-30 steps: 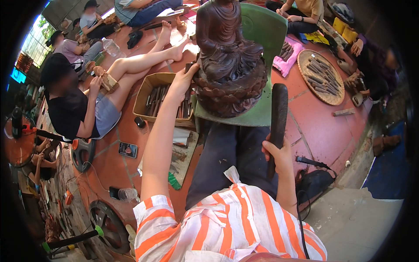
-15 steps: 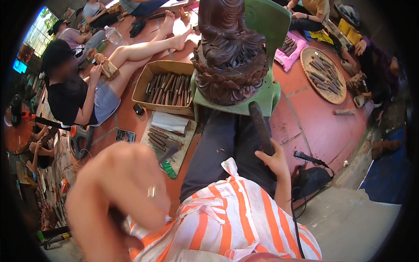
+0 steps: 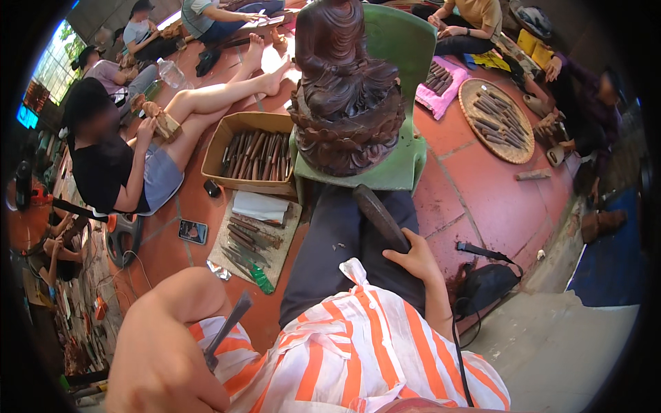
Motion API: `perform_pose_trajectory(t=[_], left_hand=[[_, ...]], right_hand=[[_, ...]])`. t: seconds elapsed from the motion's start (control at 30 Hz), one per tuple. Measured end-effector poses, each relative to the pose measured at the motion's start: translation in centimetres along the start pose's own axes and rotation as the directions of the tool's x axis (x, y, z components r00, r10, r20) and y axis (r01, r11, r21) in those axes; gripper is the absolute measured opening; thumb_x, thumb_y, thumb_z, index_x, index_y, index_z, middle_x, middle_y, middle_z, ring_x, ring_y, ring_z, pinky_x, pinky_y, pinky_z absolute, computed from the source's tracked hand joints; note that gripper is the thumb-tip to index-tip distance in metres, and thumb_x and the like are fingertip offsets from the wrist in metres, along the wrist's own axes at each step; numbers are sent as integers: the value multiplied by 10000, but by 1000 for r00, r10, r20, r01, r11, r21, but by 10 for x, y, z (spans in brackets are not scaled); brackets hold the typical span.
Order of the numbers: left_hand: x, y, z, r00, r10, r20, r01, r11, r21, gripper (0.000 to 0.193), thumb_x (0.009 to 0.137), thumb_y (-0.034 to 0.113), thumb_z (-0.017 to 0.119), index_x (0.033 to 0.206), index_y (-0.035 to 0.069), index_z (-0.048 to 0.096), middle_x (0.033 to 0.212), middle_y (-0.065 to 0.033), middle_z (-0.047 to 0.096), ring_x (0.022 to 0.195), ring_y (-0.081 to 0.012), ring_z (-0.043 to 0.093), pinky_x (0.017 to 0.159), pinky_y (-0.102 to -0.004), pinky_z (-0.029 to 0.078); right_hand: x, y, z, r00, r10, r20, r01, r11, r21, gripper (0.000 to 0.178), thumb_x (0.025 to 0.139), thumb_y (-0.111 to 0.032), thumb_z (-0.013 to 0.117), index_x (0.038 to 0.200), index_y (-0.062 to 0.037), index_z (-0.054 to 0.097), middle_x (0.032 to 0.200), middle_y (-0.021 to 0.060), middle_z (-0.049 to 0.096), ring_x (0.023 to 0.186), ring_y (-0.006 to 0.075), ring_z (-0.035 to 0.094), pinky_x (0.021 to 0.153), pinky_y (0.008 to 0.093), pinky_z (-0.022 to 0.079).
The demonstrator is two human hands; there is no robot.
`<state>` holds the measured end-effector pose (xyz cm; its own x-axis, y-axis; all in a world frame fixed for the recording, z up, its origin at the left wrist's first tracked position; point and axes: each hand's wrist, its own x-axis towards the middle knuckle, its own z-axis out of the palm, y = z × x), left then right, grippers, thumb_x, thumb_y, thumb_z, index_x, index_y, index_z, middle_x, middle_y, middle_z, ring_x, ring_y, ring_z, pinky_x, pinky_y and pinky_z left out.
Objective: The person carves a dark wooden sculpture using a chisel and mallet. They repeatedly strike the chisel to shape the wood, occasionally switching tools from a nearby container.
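In front of me stands a dark brown carved seated statue [image 3: 348, 103] on a green plastic chair [image 3: 413, 155]. My right hand [image 3: 412, 258] is closed round the lower end of a dark wooden club [image 3: 379, 217], which slants up and left over my thighs. At the lower left, very near and blurred, is my left hand [image 3: 169, 344], its fingers curled. A dark metal blade of a carving tool [image 3: 231, 323] sticks out beside it; its handle is hidden by the hand.
A cardboard box [image 3: 213, 155] of tool handles stands left of the chair, with a mat [image 3: 279, 237] of several tools, a cloth and a phone [image 3: 193, 232] nearer. Right are a round woven tray [image 3: 471, 93], a pink cushion [image 3: 437, 103] and a black bag [image 3: 489, 282]. Several people sit around.
My left hand has come down and back toward me with the bladed tool, uncovering the mat. The club in my right hand has tilted further left. The whole view has shifted slightly.
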<state>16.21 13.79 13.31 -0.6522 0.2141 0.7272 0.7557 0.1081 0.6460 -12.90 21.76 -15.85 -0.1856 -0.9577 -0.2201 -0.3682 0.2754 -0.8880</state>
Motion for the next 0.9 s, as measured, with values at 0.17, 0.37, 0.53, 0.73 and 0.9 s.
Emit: perform_pose_trajectory(t=[0.17, 0.37, 0.53, 0.73, 0.9], left_hand=[[-16, 17, -6, 944, -73, 323, 36, 992, 120, 161, 875, 77, 519, 997, 151, 595, 707, 2, 518, 479, -47, 467, 396, -197, 288], [-146, -23, -33, 908, -261, -328, 300, 951, 74, 237, 920, 286, 573, 897, 56, 623, 770, -12, 604, 525, -94, 512, 427, -241, 373], [-306, -66, -32, -444, -239, -864, 626, 607, -490, 226, 982, 197, 494, 1097, 12, 551, 748, -41, 559, 626, -120, 550, 551, -260, 470], [-453, -125, 15, -807, -334, -487, 398, 301, -867, 385, 975, 277, 447, 1222, -10, 372, 921, -221, 634, 697, -334, 690, 546, -477, 592], [-487, -179, 2, -799, -323, -506, 393, 356, -848, 458, 948, 210, 537, 1273, -42, 335, 977, -226, 619, 767, -351, 683, 573, -444, 611]], right_hand=[[5, 3, 4, 1000, -4, 29, 4, 1000, -9, 433, 717, -229, 793, 1015, 26, 610, 823, 159, 637, 764, 177, 579, 736, 332, 476], [4, 14, 4, 999, 24, 26, -25, 998, 54, 398, 721, -200, 789, 989, 34, 610, 837, 116, 654, 773, 153, 583, 724, 321, 483], [9, 3, 7, 991, 76, 108, -80, 996, 27, 330, 740, -134, 778, 979, 25, 615, 819, 55, 646, 736, 110, 553, 682, 283, 473], [15, -8, 7, 978, 157, 137, -158, 987, -4, 306, 756, -153, 769, 957, 12, 609, 724, 18, 609, 588, 84, 537, 516, 252, 421], [22, -12, 11, 974, 172, 144, -166, 985, -52, 266, 757, -155, 763, 903, -6, 598, 633, -14, 551, 496, 69, 477, 451, 245, 364]])
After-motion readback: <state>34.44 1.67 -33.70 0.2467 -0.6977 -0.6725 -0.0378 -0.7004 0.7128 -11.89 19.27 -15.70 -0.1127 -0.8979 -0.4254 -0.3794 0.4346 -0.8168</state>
